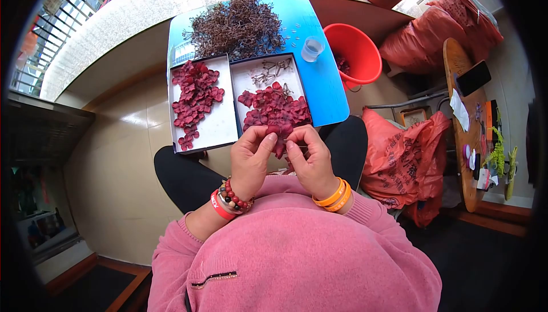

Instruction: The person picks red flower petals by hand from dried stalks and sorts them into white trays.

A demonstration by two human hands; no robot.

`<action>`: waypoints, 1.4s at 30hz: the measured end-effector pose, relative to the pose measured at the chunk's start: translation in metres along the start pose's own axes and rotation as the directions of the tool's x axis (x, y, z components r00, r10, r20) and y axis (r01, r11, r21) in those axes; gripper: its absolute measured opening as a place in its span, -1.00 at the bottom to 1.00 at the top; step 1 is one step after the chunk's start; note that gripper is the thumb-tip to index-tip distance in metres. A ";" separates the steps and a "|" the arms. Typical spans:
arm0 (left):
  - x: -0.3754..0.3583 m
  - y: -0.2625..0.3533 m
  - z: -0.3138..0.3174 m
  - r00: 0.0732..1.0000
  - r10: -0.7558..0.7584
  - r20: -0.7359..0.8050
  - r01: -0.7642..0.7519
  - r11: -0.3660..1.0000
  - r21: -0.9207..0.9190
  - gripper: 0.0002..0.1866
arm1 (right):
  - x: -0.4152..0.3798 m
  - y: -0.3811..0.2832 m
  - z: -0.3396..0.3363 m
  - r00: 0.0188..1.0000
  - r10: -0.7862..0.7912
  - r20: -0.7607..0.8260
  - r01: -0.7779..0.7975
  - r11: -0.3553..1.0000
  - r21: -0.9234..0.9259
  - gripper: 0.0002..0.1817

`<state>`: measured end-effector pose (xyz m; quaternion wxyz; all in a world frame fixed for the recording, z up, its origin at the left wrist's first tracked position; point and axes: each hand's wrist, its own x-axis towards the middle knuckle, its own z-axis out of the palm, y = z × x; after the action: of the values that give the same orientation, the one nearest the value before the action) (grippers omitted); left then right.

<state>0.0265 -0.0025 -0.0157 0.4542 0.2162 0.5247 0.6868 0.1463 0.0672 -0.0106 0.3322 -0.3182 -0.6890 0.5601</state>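
Note:
My left hand pinches a dark red artificial flower between thumb and fingers. From the other side, my right hand closes on the same flower; a thin stem seems to show by its fingertips. Just beyond them, a shallow box holds a heap of dark red flowers and several brown stems. Left of it, a second white-lined box carries more red flowers. Behind both boxes, brown branched stems are piled on the blue table.
A clear plastic cup stands at the table's right side beside small pale bits. A red bucket with dark red pieces inside adjoins the table. Red bags lie to my right, near a round wooden table holding a phone.

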 end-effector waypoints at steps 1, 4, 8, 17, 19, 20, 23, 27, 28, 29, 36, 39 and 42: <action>0.000 -0.001 -0.001 1.000 -0.008 -0.012 0.008 1.000 0.011 -0.88 | 0.000 0.001 0.000 1.000 -0.014 0.004 0.014 1.000 -0.024 -0.95; -0.001 0.000 0.000 1.000 -0.008 0.004 0.008 1.000 -0.004 -0.89 | 0.000 -0.001 0.001 1.000 0.010 0.001 -0.010 1.000 -0.015 -0.95; -0.003 0.000 0.002 1.000 0.015 0.017 -0.015 1.000 0.009 -0.89 | 0.001 -0.001 0.000 0.999 -0.040 -0.015 0.039 0.996 -0.081 -0.94; -0.005 -0.001 0.005 0.998 0.059 0.038 -0.060 0.998 0.032 -0.90 | 0.002 -0.004 0.001 0.981 -0.185 -0.063 0.162 0.951 -0.264 -0.87; -0.004 -0.003 0.004 0.996 0.079 0.039 -0.081 0.995 0.050 -0.90 | 0.003 -0.002 0.000 0.977 -0.208 -0.053 0.185 0.938 -0.292 -0.86; -0.005 -0.003 0.003 0.995 0.090 0.039 -0.093 0.992 0.080 -0.90 | 0.003 -0.002 0.000 0.974 -0.225 -0.038 0.205 0.935 -0.289 -0.86; -0.004 -0.006 0.000 0.960 0.269 0.080 -0.280 0.919 0.276 -0.91 | 0.004 -0.002 0.000 0.967 -0.255 -0.014 0.241 0.928 -0.284 -0.86; 0.001 -0.004 -0.004 0.725 0.623 0.294 -0.674 0.554 0.489 -0.86 | 0.002 -0.010 0.001 0.965 -0.258 -0.040 0.237 0.930 -0.280 -0.86; 0.002 -0.002 -0.004 0.671 0.664 0.330 -0.725 0.496 0.478 -0.83 | 0.002 -0.011 0.002 0.964 -0.261 -0.047 0.239 0.931 -0.276 -0.86; 0.003 -0.002 -0.004 0.647 0.681 0.344 -0.750 0.484 0.451 -0.81 | 0.001 -0.011 0.002 0.966 -0.253 -0.050 0.233 0.940 -0.250 -0.86; 0.003 -0.002 -0.007 0.493 0.753 0.437 -0.857 0.334 0.392 -0.71 | -0.003 -0.008 -0.001 0.999 -0.005 0.040 -0.005 0.965 0.260 -0.94; 0.002 -0.003 -0.009 0.473 0.761 0.443 -0.865 0.307 0.397 -0.69 | -0.002 -0.010 -0.005 0.993 0.012 0.119 -0.055 0.929 0.365 -0.96; 0.001 -0.002 -0.012 0.472 0.763 0.442 -0.864 0.302 0.402 -0.70 | 0.003 -0.007 -0.002 0.991 -0.058 0.118 0.012 0.934 0.357 -0.96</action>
<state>0.0175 -0.0075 -0.0216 -0.0052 0.6347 0.4819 0.6041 0.1459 0.0694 -0.0026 0.3497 -0.2043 -0.6016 0.6885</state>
